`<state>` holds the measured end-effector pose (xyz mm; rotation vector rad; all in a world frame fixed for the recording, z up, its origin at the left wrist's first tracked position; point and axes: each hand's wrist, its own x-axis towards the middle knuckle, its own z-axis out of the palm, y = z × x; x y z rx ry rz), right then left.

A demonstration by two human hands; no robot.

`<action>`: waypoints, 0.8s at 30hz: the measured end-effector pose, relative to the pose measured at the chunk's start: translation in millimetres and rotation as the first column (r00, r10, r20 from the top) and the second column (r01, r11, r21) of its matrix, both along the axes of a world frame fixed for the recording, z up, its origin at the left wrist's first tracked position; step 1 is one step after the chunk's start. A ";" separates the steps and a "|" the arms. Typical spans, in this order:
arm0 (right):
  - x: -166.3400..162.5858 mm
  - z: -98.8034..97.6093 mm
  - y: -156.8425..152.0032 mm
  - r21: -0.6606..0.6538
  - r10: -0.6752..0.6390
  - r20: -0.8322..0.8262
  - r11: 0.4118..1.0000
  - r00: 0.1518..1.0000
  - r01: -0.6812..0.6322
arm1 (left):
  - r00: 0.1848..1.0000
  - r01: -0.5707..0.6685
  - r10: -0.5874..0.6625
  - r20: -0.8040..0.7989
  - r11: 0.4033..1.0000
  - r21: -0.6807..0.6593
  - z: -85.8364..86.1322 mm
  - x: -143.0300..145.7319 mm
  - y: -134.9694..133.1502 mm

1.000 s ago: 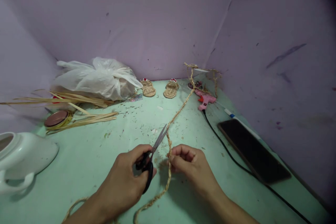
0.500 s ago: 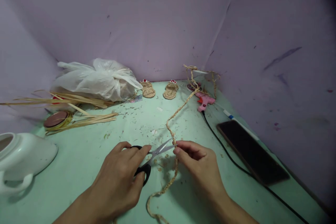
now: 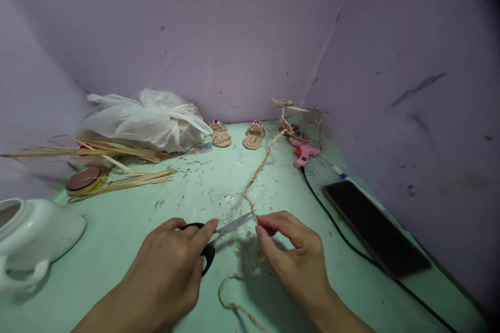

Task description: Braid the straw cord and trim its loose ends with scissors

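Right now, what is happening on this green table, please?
A person is working on a braided straw cord. The left hand holds black-handled scissors, with the blades at the cord. The right hand pinches the cord beside the blade tips. Another stretch of cord lies curled on the table between the hands. Two small woven sandals and a pink glue gun lie further back.

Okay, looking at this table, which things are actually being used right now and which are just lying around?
In use: left hand holding the scissors; right hand pinching the braided straw rope at the blades.

Lying about: plastic bag, loose straw strips, two small woven sandals, pink glue gun, phone, white ceramic vessel.
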<state>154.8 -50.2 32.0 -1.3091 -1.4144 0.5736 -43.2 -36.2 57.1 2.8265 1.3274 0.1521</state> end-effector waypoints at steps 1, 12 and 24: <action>-0.1 0.2 -0.5 0.025 0.000 0.018 1.000 1.000 -0.001 | 1.000 -0.003 0.003 -0.018 1.000 -0.001 1.0 -0.5 -0.4; -1.0 3.4 -0.7 -0.150 -0.011 -0.034 0.989 0.999 0.006 | 0.999 -0.032 0.030 -0.029 0.996 -0.086 8.5 -0.6 1.3; -2.4 -2.8 8.3 -0.439 -0.056 -0.695 0.822 0.717 -0.361 | 0.945 -0.205 0.259 0.202 0.945 -0.253 14.0 3.9 7.8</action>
